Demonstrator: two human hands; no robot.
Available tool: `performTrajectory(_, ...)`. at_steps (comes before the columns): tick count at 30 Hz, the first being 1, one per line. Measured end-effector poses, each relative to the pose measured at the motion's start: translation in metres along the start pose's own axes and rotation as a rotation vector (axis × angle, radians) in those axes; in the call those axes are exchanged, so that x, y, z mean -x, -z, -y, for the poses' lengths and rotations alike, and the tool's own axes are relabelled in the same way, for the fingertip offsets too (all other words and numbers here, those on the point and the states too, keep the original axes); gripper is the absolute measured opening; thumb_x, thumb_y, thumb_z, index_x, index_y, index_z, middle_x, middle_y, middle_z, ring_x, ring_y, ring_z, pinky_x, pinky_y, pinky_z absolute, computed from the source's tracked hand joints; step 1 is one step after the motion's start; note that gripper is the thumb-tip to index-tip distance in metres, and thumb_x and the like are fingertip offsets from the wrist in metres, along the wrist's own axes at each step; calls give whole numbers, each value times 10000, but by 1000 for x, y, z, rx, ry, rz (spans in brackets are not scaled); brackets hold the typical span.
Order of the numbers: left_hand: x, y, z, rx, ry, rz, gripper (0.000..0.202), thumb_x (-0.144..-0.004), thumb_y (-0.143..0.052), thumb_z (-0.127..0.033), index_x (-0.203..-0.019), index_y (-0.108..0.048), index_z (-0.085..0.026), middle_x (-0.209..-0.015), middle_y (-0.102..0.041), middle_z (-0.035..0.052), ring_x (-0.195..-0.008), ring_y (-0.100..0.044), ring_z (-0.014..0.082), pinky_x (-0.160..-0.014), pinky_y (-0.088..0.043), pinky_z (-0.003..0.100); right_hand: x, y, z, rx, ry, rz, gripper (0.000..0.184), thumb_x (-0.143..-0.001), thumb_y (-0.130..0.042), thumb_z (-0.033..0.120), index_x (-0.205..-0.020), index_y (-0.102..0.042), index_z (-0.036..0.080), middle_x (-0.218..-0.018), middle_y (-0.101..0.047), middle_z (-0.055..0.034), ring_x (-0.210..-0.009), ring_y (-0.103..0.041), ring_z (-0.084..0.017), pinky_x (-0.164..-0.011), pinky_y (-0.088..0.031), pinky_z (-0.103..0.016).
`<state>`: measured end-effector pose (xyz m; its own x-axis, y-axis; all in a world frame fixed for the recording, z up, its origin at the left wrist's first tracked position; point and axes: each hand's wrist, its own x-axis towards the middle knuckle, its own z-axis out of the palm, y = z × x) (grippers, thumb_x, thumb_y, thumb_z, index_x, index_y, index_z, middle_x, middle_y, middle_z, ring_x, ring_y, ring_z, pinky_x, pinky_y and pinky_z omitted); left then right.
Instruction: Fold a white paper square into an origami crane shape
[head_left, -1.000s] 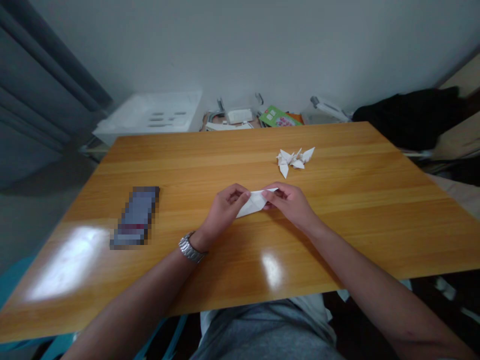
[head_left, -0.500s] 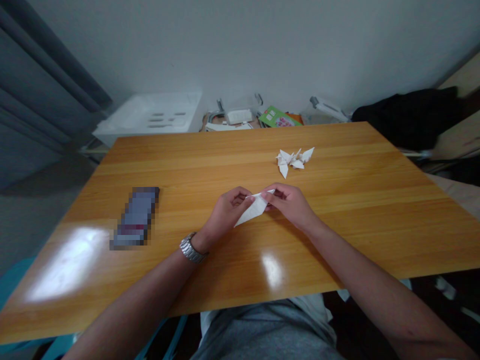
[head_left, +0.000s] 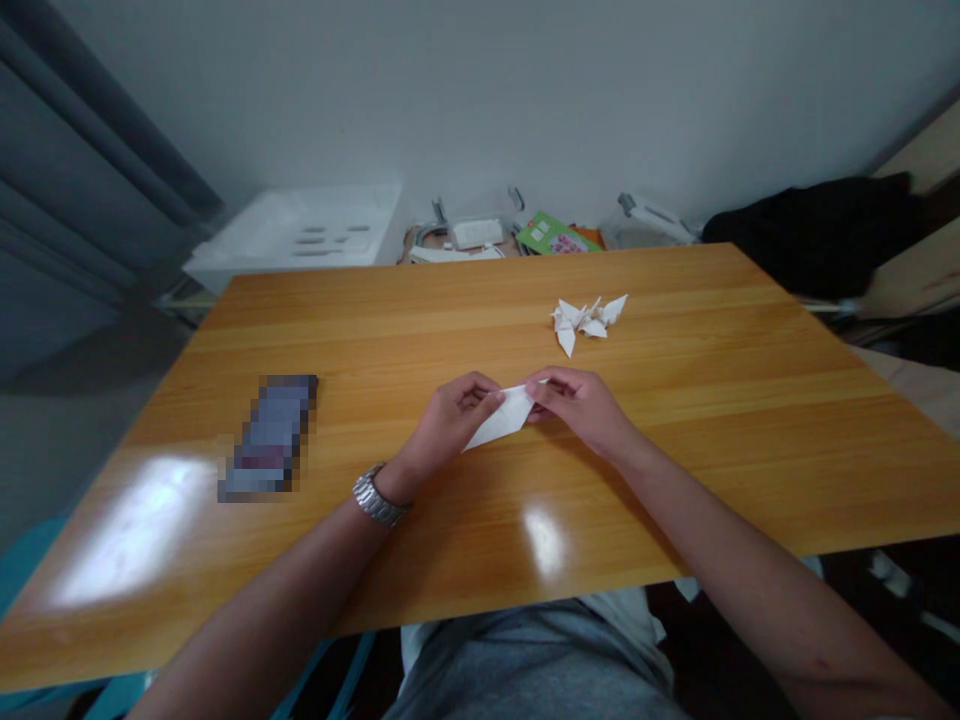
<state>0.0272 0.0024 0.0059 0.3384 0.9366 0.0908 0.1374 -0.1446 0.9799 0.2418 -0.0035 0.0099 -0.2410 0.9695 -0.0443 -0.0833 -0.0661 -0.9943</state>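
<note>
Between my two hands is a small folded piece of white paper, held just above the wooden table. My left hand pinches its upper left part between thumb and fingers, and a metal watch sits on that wrist. At the paper's upper right corner, my right hand has the thumb on top and the fingers curled behind. The fingertips behind the paper are hidden. Beyond my right hand lie folded white paper cranes, bunched close together.
A phone, blurred out, lies on the table's left side. Past the far edge stand a white tray, a green book, cables and a white box. Dark cloth is heaped at the far right.
My left hand has shifted slightly to the left, and a little more of the white paper shows between my hands. My right hand is nearly still.
</note>
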Motion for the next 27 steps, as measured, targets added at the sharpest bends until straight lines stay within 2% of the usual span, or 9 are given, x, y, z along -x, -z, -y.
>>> performTrajectory(4,1,-2,1,15,-16,9,335,-912,-704,-484,-903,-663,-152,-828,-698,46,-743,-628,143,-646,-481,231,1,-1,-2,114,27,33,375,-776,-838,500,-984,-773,195,-856,-768,-41,-741,-700,-174,-686,-587,-287)
performTrajectory(10,3,-4,0,2,-10,55,337,-917,-697,-493,-895,-650,-160,-831,-702,42,-733,-627,141,-652,-489,237,0,0,-4,242,81,18,326,-816,-796,509,-893,-794,192,-839,-777,-48,-728,-686,-176,-674,-546,-278)
performTrajectory(16,3,0,-3,-50,-17,80,344,-934,-667,-498,-879,-651,-159,-818,-688,43,-724,-608,142,-629,-475,232,0,2,-1,165,-14,22,357,-781,-819,527,-880,-824,185,-792,-785,-49,-679,-700,-178,-631,-572,-281)
performTrajectory(23,1,8,-6,-95,-32,106,322,-940,-661,-470,-871,-656,-155,-818,-674,39,-715,-587,134,-631,-464,234,2,4,4,7,-144,116,438,-806,-789,590,-871,-822,158,-802,-797,-68,-726,-760,-186,-756,-654,-319)
performTrajectory(27,-1,12,-6,-108,-33,108,323,-944,-653,-470,-863,-664,-158,-803,-669,37,-703,-579,134,-625,-462,238,0,7,1,-83,-215,156,510,-852,-727,642,-859,-796,137,-812,-800,-114,-734,-776,-198,-763,-666,-326)
